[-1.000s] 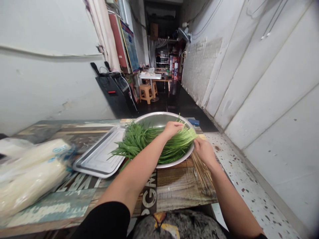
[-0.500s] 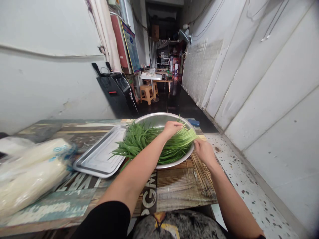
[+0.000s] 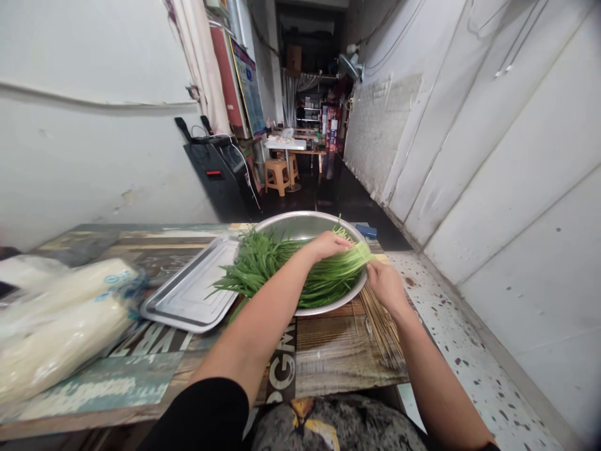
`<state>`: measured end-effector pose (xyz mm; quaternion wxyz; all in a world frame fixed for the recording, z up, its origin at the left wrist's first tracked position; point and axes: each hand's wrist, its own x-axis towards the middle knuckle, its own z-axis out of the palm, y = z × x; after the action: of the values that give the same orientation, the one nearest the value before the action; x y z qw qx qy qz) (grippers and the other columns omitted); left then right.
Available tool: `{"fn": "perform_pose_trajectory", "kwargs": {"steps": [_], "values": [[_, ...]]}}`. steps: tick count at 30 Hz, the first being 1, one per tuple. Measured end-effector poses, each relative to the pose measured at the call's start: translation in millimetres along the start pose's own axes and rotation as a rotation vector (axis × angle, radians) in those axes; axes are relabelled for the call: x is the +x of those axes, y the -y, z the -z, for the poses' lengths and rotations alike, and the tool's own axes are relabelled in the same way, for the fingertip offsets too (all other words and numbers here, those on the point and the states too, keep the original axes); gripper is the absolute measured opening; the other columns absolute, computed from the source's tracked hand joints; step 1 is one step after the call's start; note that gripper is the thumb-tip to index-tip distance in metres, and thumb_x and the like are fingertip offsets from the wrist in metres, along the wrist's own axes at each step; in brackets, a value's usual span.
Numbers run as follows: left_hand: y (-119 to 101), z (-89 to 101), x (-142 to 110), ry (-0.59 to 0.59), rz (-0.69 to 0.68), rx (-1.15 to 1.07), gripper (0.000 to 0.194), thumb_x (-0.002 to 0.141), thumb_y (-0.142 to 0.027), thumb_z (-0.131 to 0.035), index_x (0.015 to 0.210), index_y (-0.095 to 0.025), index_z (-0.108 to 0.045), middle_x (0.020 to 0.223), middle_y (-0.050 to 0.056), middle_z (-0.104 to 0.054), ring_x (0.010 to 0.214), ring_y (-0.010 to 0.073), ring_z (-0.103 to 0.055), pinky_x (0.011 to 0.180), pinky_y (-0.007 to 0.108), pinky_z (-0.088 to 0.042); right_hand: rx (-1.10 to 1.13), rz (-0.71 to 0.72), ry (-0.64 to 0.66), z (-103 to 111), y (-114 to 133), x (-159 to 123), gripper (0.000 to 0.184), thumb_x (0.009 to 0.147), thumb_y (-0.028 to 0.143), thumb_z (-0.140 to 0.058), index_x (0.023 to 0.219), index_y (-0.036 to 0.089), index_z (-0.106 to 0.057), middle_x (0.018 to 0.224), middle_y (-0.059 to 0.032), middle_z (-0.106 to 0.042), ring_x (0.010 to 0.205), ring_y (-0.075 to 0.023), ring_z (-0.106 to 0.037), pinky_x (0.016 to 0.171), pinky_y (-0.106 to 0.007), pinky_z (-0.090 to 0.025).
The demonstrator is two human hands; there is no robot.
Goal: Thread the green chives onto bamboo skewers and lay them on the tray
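A round metal bowl (image 3: 305,217) holds a heap of long garlic chives (image 3: 323,282), their leafy ends to the left and pale stems to the right. Over the stems reaches my left hand (image 3: 328,244), fingers pressed together on some chives near the bowl's right side. At the right rim, my right hand (image 3: 387,285) is closed on the pale stem ends; whether a skewer is also in its fingers is hidden. Thin bamboo skewers (image 3: 378,326) lie on the table below and beside my right hand.
Left of the bowl is a metal tray (image 3: 188,294), partly overhung by leaves. Plastic-wrapped pale packages (image 3: 70,326) lie at the table's left. A small blue object (image 3: 366,232) sits behind the bowl on the wood-patterned table (image 3: 347,363).
My left hand has shifted slightly right and down along the stems, its fingers now straighter. My right hand stays at the rim, almost unmoved.
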<state>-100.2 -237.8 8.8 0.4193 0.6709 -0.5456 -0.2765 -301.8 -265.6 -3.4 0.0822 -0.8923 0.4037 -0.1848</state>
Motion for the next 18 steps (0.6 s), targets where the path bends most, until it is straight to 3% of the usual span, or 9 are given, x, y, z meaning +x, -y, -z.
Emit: {"fn": "perform_pose_trajectory", "kwargs": {"steps": [4,8,13,18], "values": [[-2,7.6,1,-0.175,0.131,0.437,0.019,0.081,-0.02,-0.064,0.092,-0.02,-0.078,0.106,0.008,-0.074,0.105,0.0249,-0.063,0.095,0.036,-0.043,-0.019,-0.015,0.017,1,1,-1,0.033,0.096,0.022,-0.039,0.083,0.017,-0.069,0.082,-0.0108,-0.072,0.073,-0.0205,-0.061,0.063,-0.028,-0.03],[-4,4.0,4,-0.154,0.246,0.783,0.019,0.078,-0.029,-0.068,0.089,-0.016,-0.077,0.106,0.016,-0.071,0.106,0.0333,-0.061,0.094,0.045,-0.04,-0.024,-0.017,0.025,3,2,-1,0.033,0.095,0.022,-0.04,0.08,0.017,-0.068,0.081,-0.0106,-0.072,0.071,-0.0202,-0.06,0.062,-0.028,-0.029],[3,-2.0,8,-0.162,0.181,0.853,0.019,0.081,-0.023,-0.063,0.094,-0.015,-0.075,0.107,0.017,-0.07,0.106,0.0306,-0.062,0.092,0.041,-0.042,-0.029,-0.007,0.022,3,2,-1,0.032,0.095,0.021,-0.039,0.081,0.018,-0.068,0.08,-0.0096,-0.071,0.071,-0.0199,-0.059,0.062,-0.028,-0.029],[8,-0.6,12,-0.194,0.141,0.711,0.017,0.079,-0.023,-0.063,0.089,-0.016,-0.075,0.104,0.013,-0.071,0.099,0.0258,-0.064,0.085,0.033,-0.047,-0.035,-0.024,0.026,2,2,-1,0.032,0.095,0.023,-0.039,0.083,0.018,-0.068,0.081,-0.0098,-0.071,0.073,-0.0202,-0.06,0.062,-0.028,-0.029]]}}
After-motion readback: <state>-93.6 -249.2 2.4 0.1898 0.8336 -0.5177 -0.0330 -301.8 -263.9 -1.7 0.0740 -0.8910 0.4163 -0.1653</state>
